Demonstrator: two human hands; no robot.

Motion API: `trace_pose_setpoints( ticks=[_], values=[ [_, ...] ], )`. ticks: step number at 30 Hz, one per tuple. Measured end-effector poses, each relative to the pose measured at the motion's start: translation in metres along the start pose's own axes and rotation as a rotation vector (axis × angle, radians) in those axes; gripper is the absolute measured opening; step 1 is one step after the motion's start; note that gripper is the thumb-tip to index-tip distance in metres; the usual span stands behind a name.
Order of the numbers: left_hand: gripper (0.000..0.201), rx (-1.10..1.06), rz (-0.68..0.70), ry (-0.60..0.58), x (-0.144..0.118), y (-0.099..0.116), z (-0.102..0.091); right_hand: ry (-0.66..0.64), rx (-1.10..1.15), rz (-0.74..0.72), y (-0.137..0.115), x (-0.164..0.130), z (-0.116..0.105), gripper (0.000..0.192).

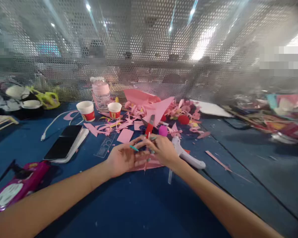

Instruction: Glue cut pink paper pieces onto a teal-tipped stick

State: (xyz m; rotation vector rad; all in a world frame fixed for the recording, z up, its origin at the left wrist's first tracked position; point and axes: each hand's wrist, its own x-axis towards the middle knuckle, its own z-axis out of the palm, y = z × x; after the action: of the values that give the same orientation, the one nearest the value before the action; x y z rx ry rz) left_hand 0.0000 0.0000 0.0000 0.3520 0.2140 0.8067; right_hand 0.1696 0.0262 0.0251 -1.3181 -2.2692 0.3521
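Observation:
My left hand [121, 160] is turned palm up, with its fingers stretched to the right. Over it reaches my right hand [164, 148], its fingers extended and touching or nearly touching the left palm and fingers. Long teal nails show on both hands; no held object can be made out. Beneath the hands lies a pink sheet [144, 166], partly covered. Just beyond the fingers are scissors with red handles [149, 130]. A purple ball [163, 130] sits close to the right knuckles. Beside the right wrist rests a white glue gun [190, 158].
Pink scraps [125, 135] and a larger folded pink sheet [156, 109] cover the back middle. At left are paper cups [85, 110], a bottle [101, 94], a black phone [64, 142], a clear stencil ruler [105, 145] and a magenta device [17, 185]. Perforated metal [149, 59] stands behind.

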Motion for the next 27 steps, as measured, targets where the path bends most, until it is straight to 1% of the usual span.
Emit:
trace_pose_setpoints(
  ticks=[1, 3, 5, 6, 7, 9, 11, 14, 16, 18, 20, 22, 24, 25, 27],
  values=[
    [0.044, -0.004, 0.012, 0.018, 0.001, 0.000, 0.000, 0.059, 0.015, 0.016, 0.005, -0.002, -0.002, 0.053],
    [0.044, -0.013, 0.036, 0.059, 0.003, 0.001, 0.000, 0.133, 0.002, 0.055, 0.012, -0.006, -0.005, 0.057],
    [0.044, -0.028, 0.055, 0.109, 0.004, 0.001, 0.000, 0.168, -0.106, 0.140, 0.013, -0.009, -0.006, 0.052],
    [0.045, -0.036, 0.064, 0.138, 0.004, 0.001, 0.000, 0.159, -0.189, 0.189, 0.011, -0.010, -0.005, 0.047],
    [0.044, -0.041, 0.075, 0.165, 0.004, 0.001, -0.001, 0.137, -0.267, 0.235, 0.008, -0.011, -0.002, 0.042],
    [0.044, -0.044, 0.104, 0.211, 0.004, 0.001, -0.001, 0.033, -0.363, 0.277, -0.001, -0.013, 0.004, 0.035],
    [0.044, -0.042, 0.132, 0.232, 0.003, 0.001, -0.003, -0.052, -0.410, 0.281, -0.010, -0.015, 0.010, 0.031],
    [0.045, -0.042, 0.141, 0.223, 0.003, 0.001, -0.004, -0.152, -0.428, 0.307, -0.016, -0.018, 0.017, 0.024],
    [0.045, -0.040, 0.132, 0.214, 0.003, 0.002, -0.005, -0.167, -0.368, 0.324, -0.015, -0.020, 0.019, 0.019],
    [0.045, -0.025, 0.126, 0.219, 0.002, 0.001, -0.005, -0.147, -0.271, 0.327, -0.012, -0.020, 0.020, 0.015],
    [0.043, 0.021, 0.151, 0.241, 0.003, 0.000, -0.004, -0.119, -0.179, 0.320, -0.008, -0.019, 0.021, 0.012],
    [0.039, 0.123, 0.229, 0.278, 0.004, -0.004, -0.004, -0.093, -0.116, 0.313, -0.004, -0.018, 0.021, 0.013],
    [0.033, 0.271, 0.340, 0.322, 0.006, -0.008, -0.005, -0.063, -0.055, 0.310, -0.003, -0.017, 0.022, 0.018],
    [0.030, 0.348, 0.389, 0.339, 0.007, -0.011, -0.006, -0.034, 0.008, 0.314, -0.003, -0.016, 0.023, 0.021],
    [0.026, 0.494, 0.455, 0.351, 0.008, -0.015, -0.008, 0.040, 0.228, 0.326, -0.005, -0.016, 0.023, 0.024]
  ],
)
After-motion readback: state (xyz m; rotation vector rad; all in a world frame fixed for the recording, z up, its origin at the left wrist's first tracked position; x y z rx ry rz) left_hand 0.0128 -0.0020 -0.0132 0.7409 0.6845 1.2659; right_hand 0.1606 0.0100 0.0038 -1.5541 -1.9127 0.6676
